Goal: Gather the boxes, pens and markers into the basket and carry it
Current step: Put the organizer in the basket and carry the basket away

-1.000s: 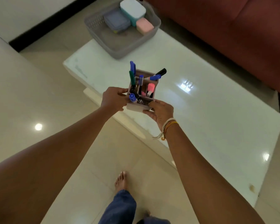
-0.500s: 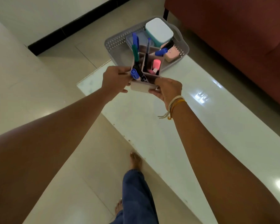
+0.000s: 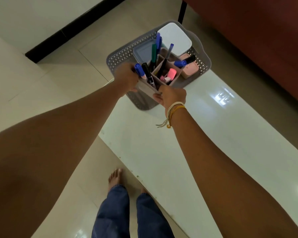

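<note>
both hands are on the beige compartmented plastic pen holder, and it hangs right over the near end of the grey perforated plastic basket. the left hand grips the holder's left wall, fingers curled round it; the right hand pinches the near right corner, thumb on the outside, wrist bands showing just behind.

so the relation that matters: the basket sits straight ahead of the hands and below the holder, on the far end of the glossy white table. the basket's long axis runs away from the person toward the upper right, and the far end is taken: a white-lidded box at the back, a grey-blue flat box on the left, a small pink box on the right. the free floor looks to be at the near end, right under the holder.

the pens and markers stand roughly upright, a blue-capped marker and a black marker leaning toward the left hand, a pink highlighter in a right-hand cell.

by my reading the coming move is a straight descent, holder kept level, near wall of the basket the thing to clear. whether the base already touches anything, i cannot tell. neither hand is nearer; they share it.
</note>
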Action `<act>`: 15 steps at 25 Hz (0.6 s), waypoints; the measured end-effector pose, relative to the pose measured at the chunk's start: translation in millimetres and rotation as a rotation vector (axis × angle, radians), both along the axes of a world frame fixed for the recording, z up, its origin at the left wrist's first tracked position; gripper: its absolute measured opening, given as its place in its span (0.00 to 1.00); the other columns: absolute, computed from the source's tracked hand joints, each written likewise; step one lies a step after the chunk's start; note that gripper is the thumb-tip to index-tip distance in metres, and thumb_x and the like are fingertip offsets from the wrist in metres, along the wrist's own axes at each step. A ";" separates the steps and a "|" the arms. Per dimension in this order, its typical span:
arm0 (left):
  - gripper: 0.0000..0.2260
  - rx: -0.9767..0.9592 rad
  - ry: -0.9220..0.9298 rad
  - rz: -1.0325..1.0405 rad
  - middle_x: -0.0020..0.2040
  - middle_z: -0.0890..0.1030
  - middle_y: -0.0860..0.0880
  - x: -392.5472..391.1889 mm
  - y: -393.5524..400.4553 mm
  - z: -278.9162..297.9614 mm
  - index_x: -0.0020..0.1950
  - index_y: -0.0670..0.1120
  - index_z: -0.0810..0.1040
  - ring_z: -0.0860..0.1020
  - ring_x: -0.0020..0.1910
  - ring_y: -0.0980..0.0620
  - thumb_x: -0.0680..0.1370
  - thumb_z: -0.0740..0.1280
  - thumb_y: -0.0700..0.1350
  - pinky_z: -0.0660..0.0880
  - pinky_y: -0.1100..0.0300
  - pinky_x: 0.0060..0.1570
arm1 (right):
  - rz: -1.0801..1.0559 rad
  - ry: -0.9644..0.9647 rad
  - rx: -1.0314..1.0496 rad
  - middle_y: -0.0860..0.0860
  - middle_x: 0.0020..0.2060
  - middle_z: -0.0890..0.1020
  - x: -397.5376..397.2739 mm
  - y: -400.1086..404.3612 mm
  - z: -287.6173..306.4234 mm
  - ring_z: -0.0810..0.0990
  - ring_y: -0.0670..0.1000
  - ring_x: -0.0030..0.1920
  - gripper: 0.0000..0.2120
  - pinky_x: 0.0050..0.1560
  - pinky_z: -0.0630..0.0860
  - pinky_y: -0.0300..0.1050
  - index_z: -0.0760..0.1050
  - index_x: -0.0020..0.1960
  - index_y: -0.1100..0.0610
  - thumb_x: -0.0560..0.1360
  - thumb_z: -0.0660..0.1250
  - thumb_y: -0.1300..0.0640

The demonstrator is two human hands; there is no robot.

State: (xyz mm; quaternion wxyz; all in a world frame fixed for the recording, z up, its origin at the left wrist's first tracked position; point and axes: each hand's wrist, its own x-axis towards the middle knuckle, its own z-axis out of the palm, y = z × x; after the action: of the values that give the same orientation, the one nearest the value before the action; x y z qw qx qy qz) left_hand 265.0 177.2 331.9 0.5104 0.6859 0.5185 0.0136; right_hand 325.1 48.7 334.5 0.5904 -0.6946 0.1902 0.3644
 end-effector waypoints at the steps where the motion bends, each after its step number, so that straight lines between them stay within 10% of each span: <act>1: 0.10 0.070 0.020 -0.048 0.51 0.80 0.38 5.8 2.5 -2.6 0.52 0.44 0.77 0.82 0.42 0.40 0.78 0.58 0.33 0.82 0.52 0.33 | -0.003 0.004 -0.014 0.61 0.36 0.83 -0.3 -0.1 -3.1 0.83 0.54 0.29 0.02 0.33 0.82 0.44 0.77 0.43 0.65 0.70 0.68 0.70; 5: 0.13 0.166 0.060 -0.192 0.48 0.81 0.37 18.4 3.2 -24.5 0.53 0.40 0.80 0.81 0.47 0.39 0.76 0.59 0.32 0.81 0.47 0.46 | 0.047 -0.049 -0.152 0.57 0.30 0.81 -0.6 -2.0 -15.6 0.82 0.51 0.25 0.03 0.30 0.82 0.43 0.78 0.45 0.65 0.72 0.69 0.67; 11: 0.14 0.325 -0.072 -0.419 0.48 0.80 0.46 9.9 0.4 -44.9 0.60 0.44 0.78 0.77 0.50 0.48 0.77 0.60 0.36 0.63 0.75 0.41 | -0.069 -0.263 -0.286 0.57 0.47 0.82 -27.2 -0.4 -28.0 0.84 0.56 0.41 0.07 0.46 0.84 0.56 0.73 0.49 0.55 0.73 0.70 0.60; 15: 0.16 0.504 -0.028 -0.543 0.63 0.77 0.42 -14.2 18.5 -44.0 0.68 0.44 0.72 0.75 0.60 0.44 0.81 0.57 0.42 0.72 0.57 0.55 | -0.282 0.005 -0.267 0.59 0.62 0.72 -57.3 24.3 -40.3 0.77 0.59 0.52 0.23 0.52 0.81 0.58 0.62 0.65 0.59 0.74 0.66 0.56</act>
State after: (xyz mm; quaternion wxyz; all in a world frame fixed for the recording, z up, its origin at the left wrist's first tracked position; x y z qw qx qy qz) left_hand 250.8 195.7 287.9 0.3178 0.9023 0.2911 0.0143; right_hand 267.9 73.0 294.2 0.5380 -0.7323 0.3336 0.2511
